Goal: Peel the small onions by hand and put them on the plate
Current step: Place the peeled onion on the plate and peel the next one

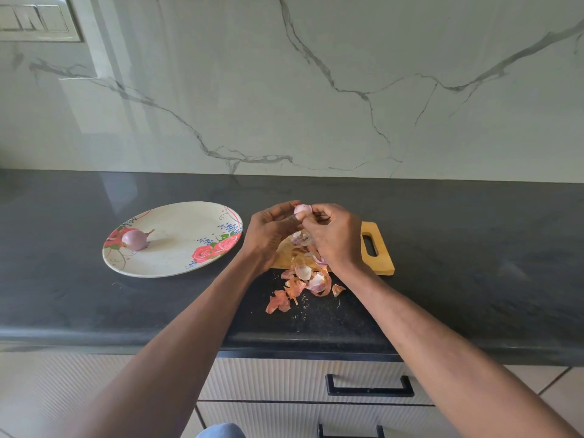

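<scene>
Dark counter (94,311) runs under both hands. Left hand (268,235) grips a small onion (302,209) so right hand (335,238) can pinch its skin off. Peels (303,282) pile below them. Left of the hands, the plate (177,260) holds one peeled onion (135,239).

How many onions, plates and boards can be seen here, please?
Onions: 2, one on the plate, one held
Plates: 1
Boards: 1
Total: 4
</scene>
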